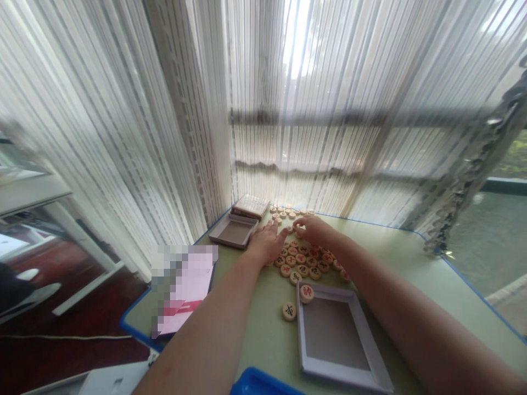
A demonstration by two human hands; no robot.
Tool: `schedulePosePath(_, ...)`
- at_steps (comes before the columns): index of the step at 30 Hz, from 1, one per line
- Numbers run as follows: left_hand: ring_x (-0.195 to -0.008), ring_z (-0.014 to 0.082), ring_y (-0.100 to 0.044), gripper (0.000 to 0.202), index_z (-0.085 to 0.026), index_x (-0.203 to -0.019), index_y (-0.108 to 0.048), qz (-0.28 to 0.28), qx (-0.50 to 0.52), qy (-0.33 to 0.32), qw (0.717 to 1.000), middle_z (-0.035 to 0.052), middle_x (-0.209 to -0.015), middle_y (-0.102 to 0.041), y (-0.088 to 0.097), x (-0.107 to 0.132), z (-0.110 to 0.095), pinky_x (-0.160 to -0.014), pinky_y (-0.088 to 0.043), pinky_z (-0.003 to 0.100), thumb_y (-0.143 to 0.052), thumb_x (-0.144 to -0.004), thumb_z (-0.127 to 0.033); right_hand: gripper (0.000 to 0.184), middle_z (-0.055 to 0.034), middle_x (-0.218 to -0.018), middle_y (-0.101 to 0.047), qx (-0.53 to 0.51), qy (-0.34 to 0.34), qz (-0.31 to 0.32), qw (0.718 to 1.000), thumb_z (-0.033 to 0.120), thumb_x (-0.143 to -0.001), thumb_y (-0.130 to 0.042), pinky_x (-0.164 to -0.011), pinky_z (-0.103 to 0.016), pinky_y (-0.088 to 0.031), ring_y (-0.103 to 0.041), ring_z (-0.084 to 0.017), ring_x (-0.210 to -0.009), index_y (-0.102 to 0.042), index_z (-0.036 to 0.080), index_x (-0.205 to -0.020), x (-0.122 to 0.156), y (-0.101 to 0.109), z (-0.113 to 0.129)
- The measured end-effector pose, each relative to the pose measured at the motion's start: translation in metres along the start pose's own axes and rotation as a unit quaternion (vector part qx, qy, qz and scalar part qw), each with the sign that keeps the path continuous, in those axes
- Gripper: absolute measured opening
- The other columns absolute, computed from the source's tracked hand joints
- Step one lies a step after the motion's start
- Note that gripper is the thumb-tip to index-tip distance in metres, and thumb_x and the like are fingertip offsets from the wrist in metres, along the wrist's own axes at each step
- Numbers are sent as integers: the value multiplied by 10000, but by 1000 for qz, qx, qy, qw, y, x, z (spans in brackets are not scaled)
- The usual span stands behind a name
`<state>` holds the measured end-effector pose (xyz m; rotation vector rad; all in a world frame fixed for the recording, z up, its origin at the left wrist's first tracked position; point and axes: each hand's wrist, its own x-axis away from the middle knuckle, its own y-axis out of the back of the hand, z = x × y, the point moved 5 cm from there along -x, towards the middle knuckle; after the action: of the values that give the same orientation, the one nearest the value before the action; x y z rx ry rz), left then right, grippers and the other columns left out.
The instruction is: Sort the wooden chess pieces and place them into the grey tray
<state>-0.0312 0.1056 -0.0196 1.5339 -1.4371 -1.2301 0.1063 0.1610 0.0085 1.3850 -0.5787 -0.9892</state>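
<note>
Round wooden Chinese chess pieces [302, 258], marked in red or black, lie in a loose cluster on the green table. My left hand [267, 241] rests among them at the cluster's left edge, fingers spread and holding nothing. Across from it, my right hand [315, 230] has its fingertips pinched on a Chinese chess piece [290, 229], which the fingers partly hide. Beyond both hands, more pieces [292, 215] sit near the far table edge. Closer to me, one black-marked piece [289, 311] lies alone, and a red-marked piece [307, 293] sits on the corner of an open box.
The shallow open box [333, 334] lies between my forearms. A second open tray [233, 230] and a closed patterned box [251, 205] stand at the far left. Pink papers [189, 291] lie left, a blue object [263, 382] in front. Curtains [329, 137] hang behind the table.
</note>
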Motion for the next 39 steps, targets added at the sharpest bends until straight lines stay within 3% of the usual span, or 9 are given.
schedulePosePath(7,-1089,229,-465,515,-190,-1162,-508,-72,-30,-10,997,96,-1178,-519,10,6,-6,-942,-339,358,-226,-867,-504,242,-46,-933,-667,-8,-48,15,999,296,-745,-521,-699,-249,-417,-590,-174,-804,-660,203,-920,-1,-1,-7)
schedulePosePath(11,-975,206,-515,345,-169,-1000,-609,-82,-42,0,996,103,-1019,-556,14,7,-7,-888,-382,317,-336,-860,-327,303,-46,-938,-675,-27,-63,23,997,293,-746,-525,-686,-241,-419,-597,-169,-796,-637,190,-1008,-3,-2,-8)
schedulePosePath(18,-928,191,-540,286,-179,-947,-636,-86,-27,17,996,103,-973,-588,17,7,-6,-846,-407,292,-396,-833,-286,223,-29,-875,-684,-63,-78,24,995,278,-722,-560,-607,-204,-413,-603,-137,-733,-661,183,-897,-1,2,-9)
schedulePosePath(24,-875,179,-567,259,-183,-913,-636,-89,-9,5,996,80,-937,-641,18,6,-6,-791,-424,279,-411,-816,-270,202,-38,-907,-666,-46,-71,-28,996,238,-716,-560,-691,-225,-406,-581,-152,-806,-648,185,-890,-2,5,-13)
schedulePosePath(30,-887,172,-574,266,-169,-958,-626,-104,8,6,995,73,-956,-643,19,5,-4,-809,-432,265,-445,-793,-274,217,-19,-808,-680,-32,-72,-28,996,202,-729,-492,-679,-211,-410,-591,-145,-764,-690,204,-817,-4,13,-19)
schedulePosePath(36,-894,157,-574,271,-180,-976,-638,-114,32,-10,993,63,-985,-628,22,6,-8,-823,-439,247,-460,-771,-185,344,-98,-1138,-591,15,-125,-58,990,199,-741,-477,-900,-310,-368,-532,-222,-1023,-641,171,-1042,-2,17,-48)
schedulePosePath(39,-871,144,-579,269,-200,-956,-658,-95,48,-39,994,36,-983,-639,22,6,-12,-822,-442,234,-473,-763,-170,374,-115,-1130,-597,30,-140,-36,989,239,-758,-484,-882,-318,-387,-546,-227,-1007,-613,156,-1100,0,9,-58)
